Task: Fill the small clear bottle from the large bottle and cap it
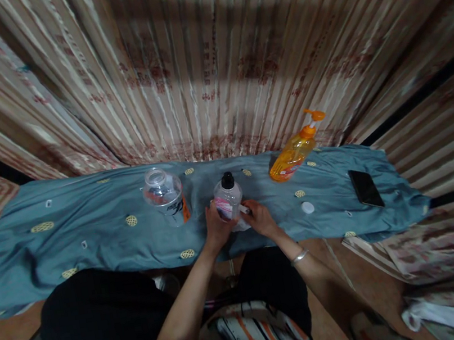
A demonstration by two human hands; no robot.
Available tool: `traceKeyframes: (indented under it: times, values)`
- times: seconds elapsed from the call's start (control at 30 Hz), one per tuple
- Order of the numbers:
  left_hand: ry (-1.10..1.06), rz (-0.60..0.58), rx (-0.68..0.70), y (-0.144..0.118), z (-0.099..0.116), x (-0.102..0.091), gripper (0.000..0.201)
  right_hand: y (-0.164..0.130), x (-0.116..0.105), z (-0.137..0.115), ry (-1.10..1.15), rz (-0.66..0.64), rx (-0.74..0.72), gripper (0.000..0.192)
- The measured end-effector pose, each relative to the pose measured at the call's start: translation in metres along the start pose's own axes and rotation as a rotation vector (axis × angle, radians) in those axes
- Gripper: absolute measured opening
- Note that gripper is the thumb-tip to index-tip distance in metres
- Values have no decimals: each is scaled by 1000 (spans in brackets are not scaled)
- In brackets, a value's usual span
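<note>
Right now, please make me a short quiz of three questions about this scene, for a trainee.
1. True or false: both hands touch the small black-capped bottle.
2. Which thing lies nearest the cloth's right end: A) orange pump bottle, B) black phone, C) open clear bottle?
3. Fill in: the small white cap lies on the ____ cloth.

Key: 1 true: left hand, right hand. 2 B. 3 blue.
</note>
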State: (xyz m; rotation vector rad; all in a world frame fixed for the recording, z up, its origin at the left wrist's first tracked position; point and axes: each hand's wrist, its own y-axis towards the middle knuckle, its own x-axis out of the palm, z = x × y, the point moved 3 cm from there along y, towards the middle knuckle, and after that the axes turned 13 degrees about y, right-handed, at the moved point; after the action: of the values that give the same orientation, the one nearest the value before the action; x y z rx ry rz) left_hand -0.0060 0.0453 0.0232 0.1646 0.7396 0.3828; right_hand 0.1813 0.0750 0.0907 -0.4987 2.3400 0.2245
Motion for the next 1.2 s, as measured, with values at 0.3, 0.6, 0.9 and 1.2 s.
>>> traceKeyframes:
  times: [0.3,0.6,0.9,1.2]
  values:
    - [-39,-46,-66,-5,-5,-9,50,-39,-2,9,658,188,363,16]
    - [-95,-51,-101,-6,-2,-8,51,-47,-22,-34,1403,602,249,48]
    - [-153,-14,-47,-12,-8,-1,51,-20,-19,-94,791,459,-243,23]
    - [-208,67,-45,-15,-11,10,52,29,-8,-105,461,508,-188,40]
